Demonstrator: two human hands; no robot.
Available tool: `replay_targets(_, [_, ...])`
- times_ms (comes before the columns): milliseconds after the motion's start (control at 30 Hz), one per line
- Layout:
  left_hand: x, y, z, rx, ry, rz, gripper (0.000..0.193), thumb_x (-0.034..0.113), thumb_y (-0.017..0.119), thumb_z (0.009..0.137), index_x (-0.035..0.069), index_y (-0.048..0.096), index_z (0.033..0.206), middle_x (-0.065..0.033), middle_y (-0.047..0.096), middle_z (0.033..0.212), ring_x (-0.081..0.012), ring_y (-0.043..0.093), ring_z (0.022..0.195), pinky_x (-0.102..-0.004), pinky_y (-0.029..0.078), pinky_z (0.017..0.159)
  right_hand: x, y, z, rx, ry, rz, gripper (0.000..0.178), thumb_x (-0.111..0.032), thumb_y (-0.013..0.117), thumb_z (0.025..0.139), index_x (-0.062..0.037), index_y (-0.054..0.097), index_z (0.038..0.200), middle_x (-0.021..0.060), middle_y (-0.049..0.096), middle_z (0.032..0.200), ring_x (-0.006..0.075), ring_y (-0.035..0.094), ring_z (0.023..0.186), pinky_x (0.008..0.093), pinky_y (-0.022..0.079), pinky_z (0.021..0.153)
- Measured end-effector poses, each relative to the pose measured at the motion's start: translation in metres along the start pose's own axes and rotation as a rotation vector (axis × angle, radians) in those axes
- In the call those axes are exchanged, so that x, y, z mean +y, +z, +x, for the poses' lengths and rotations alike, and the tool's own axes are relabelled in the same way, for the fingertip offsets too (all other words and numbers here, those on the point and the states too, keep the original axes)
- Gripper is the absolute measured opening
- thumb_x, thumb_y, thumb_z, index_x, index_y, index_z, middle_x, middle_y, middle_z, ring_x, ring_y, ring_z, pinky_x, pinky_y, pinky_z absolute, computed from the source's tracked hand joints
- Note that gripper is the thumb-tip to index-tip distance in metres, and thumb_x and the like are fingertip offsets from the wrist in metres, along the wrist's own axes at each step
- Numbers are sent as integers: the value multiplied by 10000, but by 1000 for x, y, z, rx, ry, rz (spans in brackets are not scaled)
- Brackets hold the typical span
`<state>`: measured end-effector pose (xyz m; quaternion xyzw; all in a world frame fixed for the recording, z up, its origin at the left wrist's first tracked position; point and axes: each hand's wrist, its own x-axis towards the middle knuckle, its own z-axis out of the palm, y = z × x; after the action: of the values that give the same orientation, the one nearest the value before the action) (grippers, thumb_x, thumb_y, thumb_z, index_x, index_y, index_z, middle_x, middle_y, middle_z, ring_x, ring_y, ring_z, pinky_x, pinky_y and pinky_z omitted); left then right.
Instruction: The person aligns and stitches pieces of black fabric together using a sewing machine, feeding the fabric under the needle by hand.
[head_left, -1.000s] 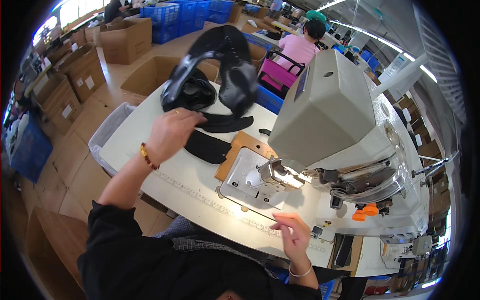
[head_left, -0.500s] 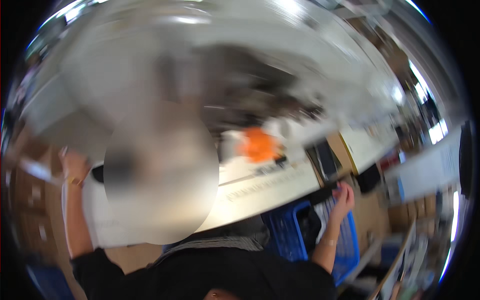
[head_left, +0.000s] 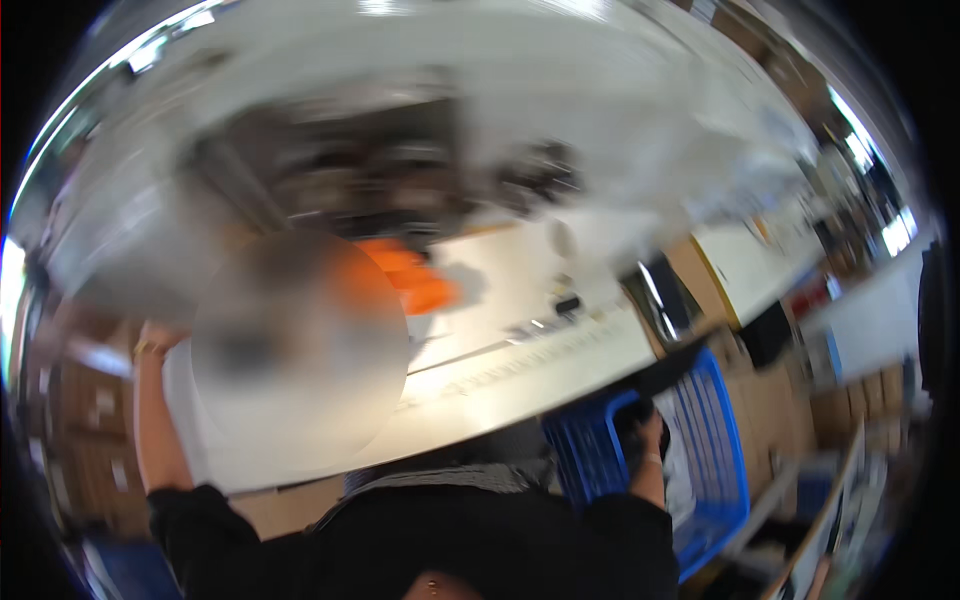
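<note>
Basket (head_left: pixel 730 425) is sitting below the table's (head_left: pixel 480 410) right side; inside, right hand (head_left: pixel 650 435) is apparently touching black fabric (head_left: pixel 628 420); left hand (head_left: pixel 165 333) is lying by the table's left end; grips, I cannot tell; steady wrist is likely helping.

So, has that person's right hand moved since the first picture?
Yes: the right hand went from over the white table down to the blue basket.

Right hand (head_left: pixel 652 436) down inside blue basket (head_left: pixel 733 430), at black item (head_left: pixel 628 422); grip unclear. Basket just below front edge of white surface (head_left: pixel 475 395). Left hand (head_left: pixel 165 335) blurred, by surface's left end. Orange knobs (head_left: pixel 425 290) under pale, blurred machine (head_left: pixel 530 80). Hazy round patch hides part of surface.
</note>
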<state>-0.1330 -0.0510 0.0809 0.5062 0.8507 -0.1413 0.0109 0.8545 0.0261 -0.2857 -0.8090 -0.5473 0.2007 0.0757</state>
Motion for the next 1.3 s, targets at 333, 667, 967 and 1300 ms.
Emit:
replay_targets(333, [164,-23,-83,286,756,-426,843,335,823,683,32,444,1372,-152,498,1318,-325,457,1227,-412,346,1070,76,-32,7,246,-162,272,504,-431,471,907,-14,679,1099,241,678,1030,433,649,920,472,517,802])
replay_targets(667, [183,-13,-107,225,526,-570,397,149,760,748,55,574,1086,-100,578,1049,-289,571,1049,-378,464,910,-162,-208,-47,774,-457,418,370,-293,550,870,11,659,1050,219,652,982,411,616,911,458,501,803])
replay_targets(967, [203,-58,-126,348,611,-861,450,160,667,809,45,490,1207,-207,609,1034,-356,611,971,-416,494,844,-426,-236,-166,647,-1335,140,562,91,555,638,-75,682,1160,158,569,954,315,585,851,386,499,735])
replay_targets(1300, [235,-147,-184,735,789,-686,351,41,720,690,39,686,1040,-59,590,1021,-263,602,919,-360,506,805,-564,-169,-221,819,-2042,302,249,-76,686,789,-98,705,1036,129,588,1148,310,592,1043,467,536,871])
